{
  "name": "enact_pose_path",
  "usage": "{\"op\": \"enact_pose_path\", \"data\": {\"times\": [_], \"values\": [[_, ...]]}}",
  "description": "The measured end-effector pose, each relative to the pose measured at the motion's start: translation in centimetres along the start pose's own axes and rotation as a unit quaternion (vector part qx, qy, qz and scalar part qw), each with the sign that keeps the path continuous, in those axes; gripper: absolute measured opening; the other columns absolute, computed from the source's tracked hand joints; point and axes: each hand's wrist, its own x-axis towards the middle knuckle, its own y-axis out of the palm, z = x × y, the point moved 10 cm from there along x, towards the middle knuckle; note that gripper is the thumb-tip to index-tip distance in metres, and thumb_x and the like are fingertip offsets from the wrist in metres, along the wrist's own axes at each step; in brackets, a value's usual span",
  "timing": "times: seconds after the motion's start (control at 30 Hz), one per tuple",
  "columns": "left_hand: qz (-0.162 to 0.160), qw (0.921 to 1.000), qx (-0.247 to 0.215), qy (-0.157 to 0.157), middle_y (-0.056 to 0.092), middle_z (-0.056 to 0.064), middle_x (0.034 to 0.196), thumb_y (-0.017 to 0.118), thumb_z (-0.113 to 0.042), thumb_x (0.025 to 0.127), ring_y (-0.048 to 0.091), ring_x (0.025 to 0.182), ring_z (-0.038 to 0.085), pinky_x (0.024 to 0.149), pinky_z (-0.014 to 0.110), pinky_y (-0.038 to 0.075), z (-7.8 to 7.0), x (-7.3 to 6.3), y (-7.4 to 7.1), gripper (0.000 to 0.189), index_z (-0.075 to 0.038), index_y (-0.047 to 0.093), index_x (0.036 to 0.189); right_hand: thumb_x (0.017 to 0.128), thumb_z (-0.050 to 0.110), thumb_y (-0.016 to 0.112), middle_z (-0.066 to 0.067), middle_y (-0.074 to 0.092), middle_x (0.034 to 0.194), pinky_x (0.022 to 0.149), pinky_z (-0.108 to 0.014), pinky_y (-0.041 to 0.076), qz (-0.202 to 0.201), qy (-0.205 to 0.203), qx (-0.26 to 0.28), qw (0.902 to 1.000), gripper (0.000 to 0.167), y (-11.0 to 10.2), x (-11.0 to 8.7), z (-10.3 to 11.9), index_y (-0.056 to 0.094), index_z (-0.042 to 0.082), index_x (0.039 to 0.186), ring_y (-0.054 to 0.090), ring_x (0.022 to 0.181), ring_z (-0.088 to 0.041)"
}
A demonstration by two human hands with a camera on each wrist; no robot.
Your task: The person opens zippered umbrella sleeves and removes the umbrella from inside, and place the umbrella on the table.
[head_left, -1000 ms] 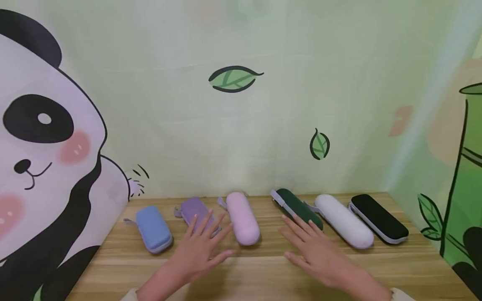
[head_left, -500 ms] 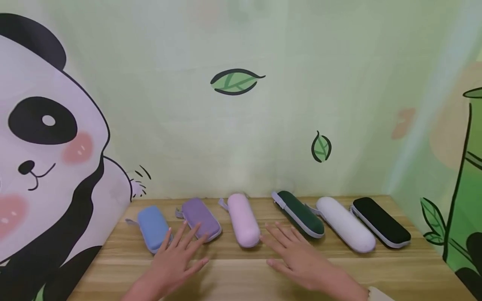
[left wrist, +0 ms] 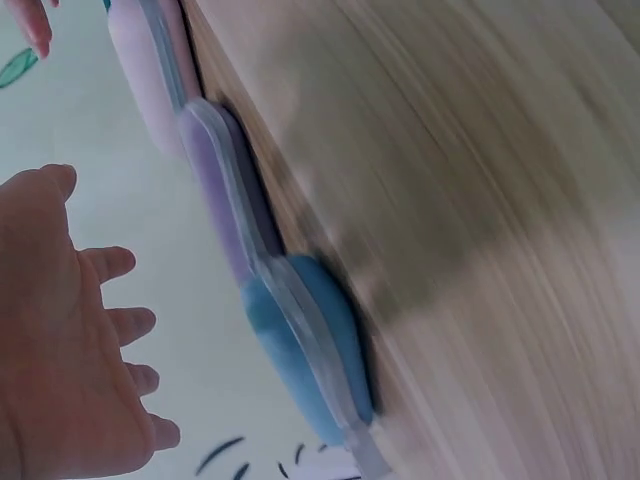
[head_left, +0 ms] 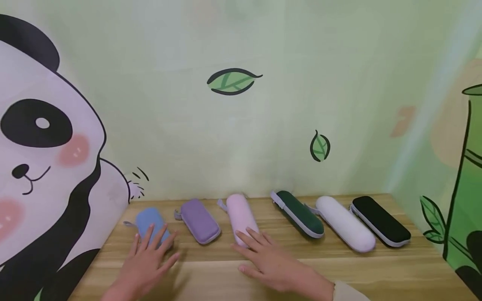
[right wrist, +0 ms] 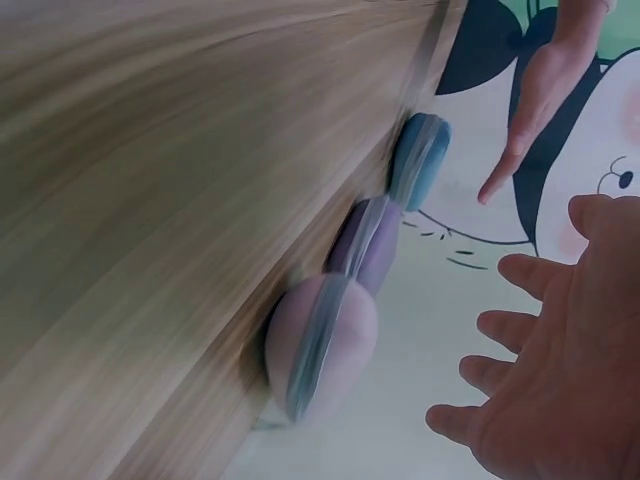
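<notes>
A row of zip cases lies on the wooden tabletop. From left to right they are blue, purple, pink, dark green, white and black. Grey zip bands run along their sides, and several have a small grey strap. My left hand, fingers spread, overlaps the front of the blue case. Over the near end of the pink case reach the fingertips of my right hand, also spread. Both wrist views show bare palms, held above the table.
Behind the table hangs a pale green backdrop printed with a panda and leaves. It continues along the right side with a green bamboo print. The cases lie near the table's back edge.
Both hands have moved left, still spread. The left went from in front of the purple case to the blue one, the right from the green case to the pink one. The cases have stayed put.
</notes>
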Motion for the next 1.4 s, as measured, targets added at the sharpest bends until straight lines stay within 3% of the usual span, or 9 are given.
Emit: {"op": "enact_pose_path", "data": {"times": [0.23, 0.5, 0.73, 0.9, 1.03, 1.27, 1.4], "values": [[-0.012, 0.9998, -0.014, -0.012, 0.029, 0.016, 0.165, 0.045, -0.061, 0.102, 0.015, 0.151, 0.049, 0.114, 0.073, 0.010, 1.5, 0.1, 1.0, 0.069, -0.015, 0.047, 0.154, 0.109, 0.054, 0.025, -0.004, 0.023, 0.168, 0.117, -0.061, 0.026, 0.010, -0.019, -0.019, 0.9996, 0.058, 0.7, 1.1, 1.9, 0.040, 0.025, 0.157, 0.018, 0.155, -0.031], [-0.023, 0.9996, -0.006, -0.017, 0.026, 0.021, 0.164, 0.052, -0.047, 0.104, 0.016, 0.149, 0.053, 0.113, 0.073, 0.013, 2.0, 1.5, 0.6, 0.064, -0.013, 0.041, 0.156, 0.110, 0.052, 0.020, -0.003, 0.015, 0.170, 0.118, -0.061, 0.024, -0.005, -0.040, 0.002, 0.9992, 0.059, -0.4, 2.3, 3.9, 0.035, 0.025, 0.160, 0.016, 0.155, -0.033], [-0.017, 0.9996, -0.008, -0.019, 0.026, 0.028, 0.161, 0.062, -0.034, 0.099, 0.018, 0.144, 0.059, 0.110, 0.076, 0.017, 2.8, 2.2, 0.6, 0.066, -0.006, 0.040, 0.155, 0.111, 0.049, 0.023, -0.007, 0.024, 0.168, 0.119, -0.056, 0.025, -0.019, -0.064, 0.024, 0.9975, 0.057, -0.9, 4.0, 6.5, 0.035, 0.024, 0.160, 0.018, 0.155, -0.033], [-0.002, 0.9986, -0.017, -0.049, 0.022, 0.033, 0.160, 0.059, -0.037, 0.100, 0.017, 0.142, 0.063, 0.109, 0.076, 0.019, 4.2, 2.4, 1.1, 0.069, -0.001, 0.036, 0.155, 0.110, 0.051, 0.021, -0.003, 0.019, 0.169, 0.120, -0.054, 0.023, -0.027, -0.073, 0.031, 0.9965, 0.058, -0.8, 5.4, 8.5, 0.032, 0.027, 0.161, 0.014, 0.156, -0.031], [-0.001, 0.9981, -0.022, -0.057, 0.021, 0.034, 0.160, 0.057, -0.039, 0.102, 0.015, 0.142, 0.064, 0.110, 0.075, 0.018, 4.7, 2.3, 1.4, 0.068, -0.001, 0.036, 0.155, 0.110, 0.051, 0.019, -0.001, 0.016, 0.170, 0.121, -0.051, 0.023, -0.045, -0.064, 0.030, 0.9964, 0.057, -1.1, 6.0, 9.2, 0.031, 0.028, 0.161, 0.016, 0.155, -0.030], [-0.013, 0.9980, -0.020, -0.058, 0.023, 0.034, 0.160, 0.056, -0.036, 0.102, 0.016, 0.142, 0.063, 0.109, 0.076, 0.018, 5.0, 2.8, 1.0, 0.065, -0.001, 0.037, 0.154, 0.110, 0.053, 0.022, 0.001, 0.012, 0.170, 0.120, -0.054, 0.023, -0.057, -0.030, 0.089, 0.9940, 0.058, -1.5, 7.2, 8.9, 0.029, 0.027, 0.162, 0.011, 0.156, -0.030], [-0.002, 0.9963, -0.016, -0.084, 0.021, 0.037, 0.158, 0.052, -0.040, 0.104, 0.017, 0.140, 0.066, 0.108, 0.078, 0.018, 6.2, 3.2, 1.4, 0.069, 0.003, 0.034, 0.154, 0.108, 0.057, 0.018, 0.002, 0.009, 0.171, 0.121, -0.052, 0.023, -0.050, -0.031, 0.051, 0.9970, 0.061, -1.7, 9.1, 9.2, 0.025, 0.029, 0.163, 0.009, 0.156, -0.030]]}}
